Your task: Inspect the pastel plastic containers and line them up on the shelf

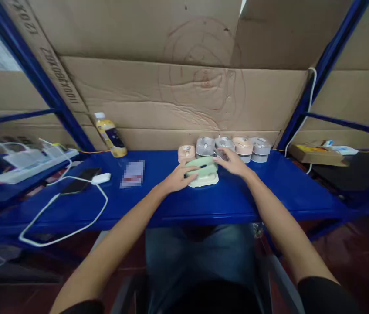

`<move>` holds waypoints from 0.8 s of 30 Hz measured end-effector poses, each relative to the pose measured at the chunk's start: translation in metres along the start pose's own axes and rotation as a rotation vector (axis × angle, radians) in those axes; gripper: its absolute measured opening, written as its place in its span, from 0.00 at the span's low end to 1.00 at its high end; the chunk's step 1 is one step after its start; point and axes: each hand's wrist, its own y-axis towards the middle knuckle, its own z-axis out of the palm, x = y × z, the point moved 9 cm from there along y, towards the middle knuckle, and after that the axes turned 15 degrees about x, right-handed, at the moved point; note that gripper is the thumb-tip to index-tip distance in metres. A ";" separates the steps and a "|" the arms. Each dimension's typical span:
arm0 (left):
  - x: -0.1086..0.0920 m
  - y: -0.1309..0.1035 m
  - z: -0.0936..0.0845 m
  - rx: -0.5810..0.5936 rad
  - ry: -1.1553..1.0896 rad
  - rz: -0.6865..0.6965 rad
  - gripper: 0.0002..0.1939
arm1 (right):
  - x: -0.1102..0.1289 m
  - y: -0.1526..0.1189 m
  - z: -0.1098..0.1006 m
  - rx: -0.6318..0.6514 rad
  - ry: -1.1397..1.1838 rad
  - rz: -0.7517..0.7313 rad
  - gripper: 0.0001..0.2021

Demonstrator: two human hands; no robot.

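Observation:
Between my hands is a light green, rounded plastic piece (205, 162) with a dark slot along its front. It is tilted over a cream, scalloped-edged plastic base (206, 180) on the blue table. My left hand (180, 176) grips the green piece's left end, fingers across its top and front. My right hand (233, 162) is at its right end, thumb against the edge and fingertips partly hidden behind. Just beyond stand several small round-cornered lidded boxes, among them a pink box (186, 152) and a grey box (205, 146).
The blue table (236, 200) ends at a cardboard wall (132, 83). At the left are a yellow bottle (112, 136), a blurred packet (132, 173), a phone (80, 180), a white cable (101, 209) and a power strip (37, 166). Blue posts flank the table; a cardboard box (316, 155) lies right.

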 end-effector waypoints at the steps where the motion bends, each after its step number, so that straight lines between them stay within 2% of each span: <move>1: 0.010 -0.003 -0.009 -0.081 -0.011 -0.056 0.25 | -0.001 -0.001 -0.003 -0.022 0.016 0.007 0.31; 3: 0.026 -0.009 -0.023 -0.200 -0.025 -0.141 0.26 | -0.003 -0.002 -0.009 -0.059 0.045 0.020 0.30; 6: 0.034 -0.015 -0.031 -0.273 -0.024 -0.195 0.26 | -0.007 -0.004 -0.015 -0.103 0.088 0.039 0.29; 10: 0.015 -0.012 -0.018 -0.127 0.010 -0.138 0.24 | -0.006 -0.003 -0.016 -0.096 0.066 0.016 0.30; 13: -0.001 -0.008 -0.001 0.004 0.022 -0.106 0.23 | 0.005 -0.002 -0.008 -0.025 0.023 -0.064 0.34; 15: -0.003 -0.005 0.008 0.050 -0.001 -0.116 0.28 | 0.015 -0.001 0.001 0.044 -0.003 -0.138 0.35; 19: 0.003 -0.001 0.010 -0.027 -0.118 -0.110 0.46 | 0.028 0.000 0.021 0.143 -0.040 -0.227 0.37; 21: 0.008 0.000 0.009 -0.072 -0.188 -0.117 0.50 | 0.033 0.001 0.028 0.157 -0.065 -0.254 0.39; 24: 0.013 0.003 0.011 -0.078 -0.258 -0.153 0.51 | 0.036 0.005 0.040 0.185 -0.108 -0.286 0.41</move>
